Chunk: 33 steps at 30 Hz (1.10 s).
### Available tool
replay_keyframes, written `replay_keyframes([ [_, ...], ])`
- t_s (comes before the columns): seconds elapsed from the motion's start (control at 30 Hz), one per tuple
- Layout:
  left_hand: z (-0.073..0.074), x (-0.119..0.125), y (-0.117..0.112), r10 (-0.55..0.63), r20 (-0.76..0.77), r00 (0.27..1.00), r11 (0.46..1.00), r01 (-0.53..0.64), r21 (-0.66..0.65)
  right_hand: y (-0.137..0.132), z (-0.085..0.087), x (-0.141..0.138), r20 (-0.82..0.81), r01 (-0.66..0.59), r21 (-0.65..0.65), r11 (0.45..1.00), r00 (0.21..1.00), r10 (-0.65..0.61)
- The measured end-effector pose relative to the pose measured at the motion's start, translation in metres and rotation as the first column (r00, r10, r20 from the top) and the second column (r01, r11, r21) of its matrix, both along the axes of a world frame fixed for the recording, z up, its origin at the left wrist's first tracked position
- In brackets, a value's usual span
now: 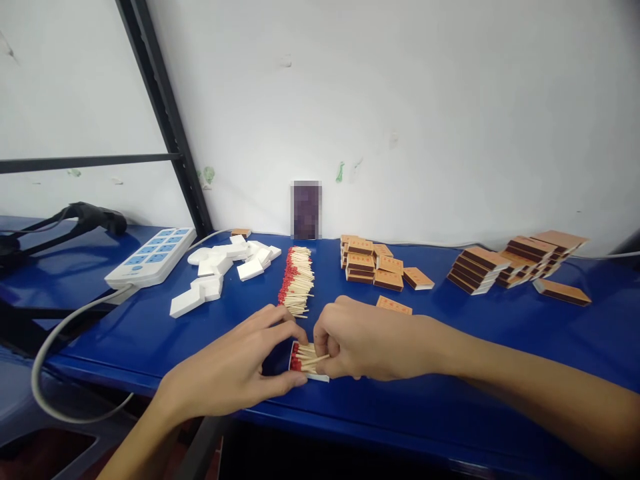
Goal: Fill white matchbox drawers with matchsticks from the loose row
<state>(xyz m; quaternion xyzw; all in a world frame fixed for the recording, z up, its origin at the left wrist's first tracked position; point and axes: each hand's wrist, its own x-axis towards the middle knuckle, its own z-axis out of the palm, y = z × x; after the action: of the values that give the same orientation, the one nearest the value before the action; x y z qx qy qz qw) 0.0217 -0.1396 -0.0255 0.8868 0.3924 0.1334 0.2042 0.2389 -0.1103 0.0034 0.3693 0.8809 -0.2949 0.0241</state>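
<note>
A small white matchbox tray lies on the blue table near its front edge, with red-headed matches inside. My left hand steadies it from the left, index finger at the far side and thumb at the near side. Over the tray's right end, my right hand pinches a matchstick between thumb and fingers; its palm hides part of the tray. Just beyond both hands runs a long row of loose matches, heads to the left. An orange matchbox shows partly behind my right hand.
White trays are heaped at left, beside a power strip with its cable hanging over the edge. Matchboxes are piled right of the match row, with more stacks farther right. A pixelated dark rectangle stands by the wall.
</note>
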Motion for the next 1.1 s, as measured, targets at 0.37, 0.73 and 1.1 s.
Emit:
replay_keyframes([
  [0.37,-0.018,0.0,0.0,0.002,0.052,0.999,1.0,-0.004,0.031,0.0,0.0,-0.002,-0.006,-0.021,0.168,0.986,1.0,0.023],
  [0.73,-0.021,-0.002,0.002,0.001,0.068,0.998,0.996,-0.007,0.088,-0.009,-0.002,-0.006,0.138,-0.07,0.356,0.932,0.99,0.022],
  [1.1,-0.022,-0.003,0.003,-0.008,0.078,0.997,0.992,-0.002,0.129,-0.009,-0.002,-0.008,0.203,-0.132,0.452,0.882,0.978,0.042],
])
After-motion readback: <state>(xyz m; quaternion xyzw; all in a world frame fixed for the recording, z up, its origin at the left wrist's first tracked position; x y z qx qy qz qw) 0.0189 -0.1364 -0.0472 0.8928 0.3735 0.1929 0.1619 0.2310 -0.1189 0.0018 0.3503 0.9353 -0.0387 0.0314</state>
